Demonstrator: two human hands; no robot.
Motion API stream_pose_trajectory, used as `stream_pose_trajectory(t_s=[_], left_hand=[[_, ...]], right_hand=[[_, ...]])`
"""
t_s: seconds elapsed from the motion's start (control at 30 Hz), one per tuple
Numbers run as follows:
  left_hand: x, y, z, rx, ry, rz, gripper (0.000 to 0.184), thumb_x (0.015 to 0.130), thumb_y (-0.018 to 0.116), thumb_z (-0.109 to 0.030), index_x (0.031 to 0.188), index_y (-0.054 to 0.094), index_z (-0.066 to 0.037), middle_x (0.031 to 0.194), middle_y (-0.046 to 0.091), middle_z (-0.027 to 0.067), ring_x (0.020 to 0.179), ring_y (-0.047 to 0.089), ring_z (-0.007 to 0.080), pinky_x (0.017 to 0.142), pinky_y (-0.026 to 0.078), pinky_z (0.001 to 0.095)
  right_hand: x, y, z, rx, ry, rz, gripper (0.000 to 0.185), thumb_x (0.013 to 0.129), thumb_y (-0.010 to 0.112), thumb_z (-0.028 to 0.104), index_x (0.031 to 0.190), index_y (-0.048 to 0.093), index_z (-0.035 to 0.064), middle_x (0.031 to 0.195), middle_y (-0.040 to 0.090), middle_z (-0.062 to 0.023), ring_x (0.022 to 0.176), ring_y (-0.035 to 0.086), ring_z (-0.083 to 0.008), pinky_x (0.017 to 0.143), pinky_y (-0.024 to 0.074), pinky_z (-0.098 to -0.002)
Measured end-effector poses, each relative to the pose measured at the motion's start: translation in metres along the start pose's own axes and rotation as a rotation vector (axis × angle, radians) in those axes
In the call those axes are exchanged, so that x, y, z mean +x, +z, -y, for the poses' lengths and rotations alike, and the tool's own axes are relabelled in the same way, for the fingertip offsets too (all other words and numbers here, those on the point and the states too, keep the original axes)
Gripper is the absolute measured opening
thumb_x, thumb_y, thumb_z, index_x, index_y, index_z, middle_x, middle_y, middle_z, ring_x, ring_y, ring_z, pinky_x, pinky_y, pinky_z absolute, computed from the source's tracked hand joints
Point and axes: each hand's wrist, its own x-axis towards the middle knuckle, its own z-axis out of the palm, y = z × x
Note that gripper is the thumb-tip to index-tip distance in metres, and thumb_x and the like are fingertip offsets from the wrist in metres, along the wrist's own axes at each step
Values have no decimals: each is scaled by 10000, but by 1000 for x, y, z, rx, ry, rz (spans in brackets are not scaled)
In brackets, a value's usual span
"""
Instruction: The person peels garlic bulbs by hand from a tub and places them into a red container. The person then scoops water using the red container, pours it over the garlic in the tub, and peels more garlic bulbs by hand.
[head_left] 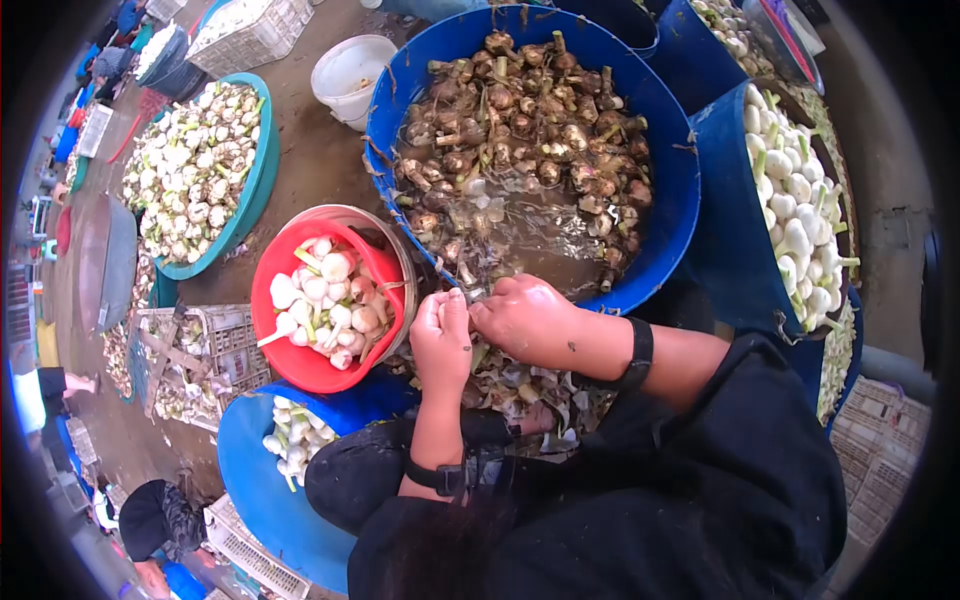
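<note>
My left hand (443, 325) and my right hand (525, 316) meet at the near rim of a large blue tub (683, 205). Both are closed, fingertips pinched together around something small and greyish, mostly hidden by the fingers. Unpeeled, muddy garlic bulbs (540, 120) with cut stems fill much of the tub, in brown water. Left of my left hand stands a red bucket (275, 345) of cleaned whitish garlic bulbs (335, 300). Loose garlic skins (520, 378) lie beneath my wrists.
A tilted blue barrel (720, 170) of white garlic (800, 200) stands to the right. At left are a teal basin (265, 150) of garlic, a plastic crate (230, 340) and a blue tub (245, 470). A white bucket (350, 75) stands behind. Another person (160, 520) bends at lower left.
</note>
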Motion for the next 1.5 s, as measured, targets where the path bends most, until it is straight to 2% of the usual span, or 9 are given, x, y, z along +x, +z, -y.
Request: stream_pose_trajectory(t_s=[0.17,0.27,0.43,0.57,0.77,0.87,1.03,1.2,1.5], left_hand=[[1,7,2,-64,-77,76,218,900,498,-176,825,560,18,728,544,-6,621,436,43,546,371,215],[0,7,-3,-165,-31,120,238,902,478,-155,978,584,45,873,596,56,767,532,89,693,435,231],[4,-3,-1,-170,82,240,337,897,469,-138,1184,522,31,1069,576,108,951,536,131,849,419,264],[-15,-2,-22,-40,-76,443,496,858,503,-99,1330,370,-20,1161,544,170,1039,528,215,920,388,317],[-29,4,-16,777,877,254,448,706,557,50,1147,556,-27,1169,547,173,1102,489,368,970,372,393],[-38,16,-9,328,587,152,265,790,537,52,1048,588,22,1169,559,166,1061,547,307,948,406,387],[-47,17,-22,-881,-160,-84,200,857,583,-95,1024,550,11,1006,601,103,950,590,196,832,502,323],[-76,16,-30,-658,-141,-162,222,860,600,-224,985,562,-44,873,622,44,757,608,129,639,520,244],[-120,50,-58,-654,-242,-145,286,866,553,-351,905,568,-68,707,565,-6,602,551,97,509,468,226]], right_hand=[[0,9,-16,9,65,25,156,768,550,162,708,556,18,612,596,-73,582,607,-220,502,485,-315],[-3,12,-30,1190,651,252,307,881,545,308,835,613,12,663,594,-31,586,555,-72,503,467,-237],[-17,15,-11,902,279,-256,252,844,597,255,845,618,3,693,602,-160,541,535,-226,602,449,-361],[-25,14,-12,842,549,-229,203,829,615,215,795,642,16,643,594,-165,538,544,-238,569,444,-350],[-33,36,-24,1677,813,-167,219,882,563,210,821,655,21,709,628,-10,557,540,-89,468,404,-245],[-41,29,-10,2098,689,-308,221,899,538,214,999,615,33,769,615,4,574,492,-41,466,366,-210],[-90,-4,28,1225,451,-402,158,879,555,167,884,657,47,671,582,-10,624,494,-83,594,434,-244],[-141,39,24,173,277,68,203,797,614,259,793,631,57,722,623,-127,662,622,-272,600,496,-348],[-126,-19,55,648,116,-928,280,737,658,238,965,638,78,968,608,-115,854,598,-307,699,494,-382]])
